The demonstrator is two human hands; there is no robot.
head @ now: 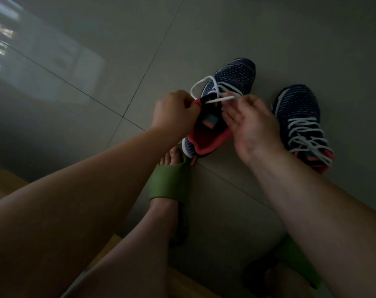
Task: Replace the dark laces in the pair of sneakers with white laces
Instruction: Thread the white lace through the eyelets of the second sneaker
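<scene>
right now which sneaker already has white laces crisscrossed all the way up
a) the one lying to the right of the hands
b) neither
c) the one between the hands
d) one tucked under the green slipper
a: the right sneaker shows white laces crossed up its whole front and lies untouched on the floor, while the left hand and right hand hold the lace on the other sneaker.
</scene>
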